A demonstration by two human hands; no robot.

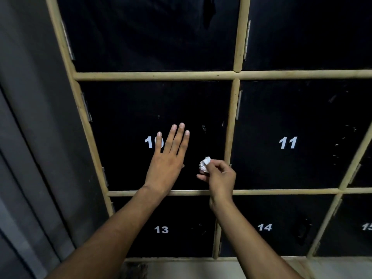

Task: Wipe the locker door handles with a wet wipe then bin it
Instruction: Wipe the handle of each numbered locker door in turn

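up against the black locker door marked 10 (pixel 124 117), both bare arms reach forward from the bottom of the view. left hand (pixel 168 158) is flat and wide open, palm toward the door, four fingers straight and slightly fanned, tips pointing up. it covers part of the white number, so only the 1 and a sliver of the 0 show. it holds nothing, and whether the palm actually touches the door i cannot tell.

right hand (pixel 219 175) sits just beside it, lower and to the right, wrist bent, back of the hand toward the camera, fingers curled in. thumb and fingertips pinch a small crumpled white wet wipe (pixel 205 164), which pokes out at the top left of that hand. the wipe is in front of the lower right part of door 10, near the post of the pale wooden frame (pixel 229 125) that splits it from door 11 (pixel 287 117). it lies in the gap between the two hands, apart from the left one.

a faint glint shows on door 10 above the wipe, too dark to make out as a handle. right forearm crosses door 14 (pixel 281 210), left forearm crosses door 13 (pixel 177 214). metal hinges (pixel 86 106) run down the left edge of door 10, and a grey wall (pixel 36 117) stands left of the lockers.
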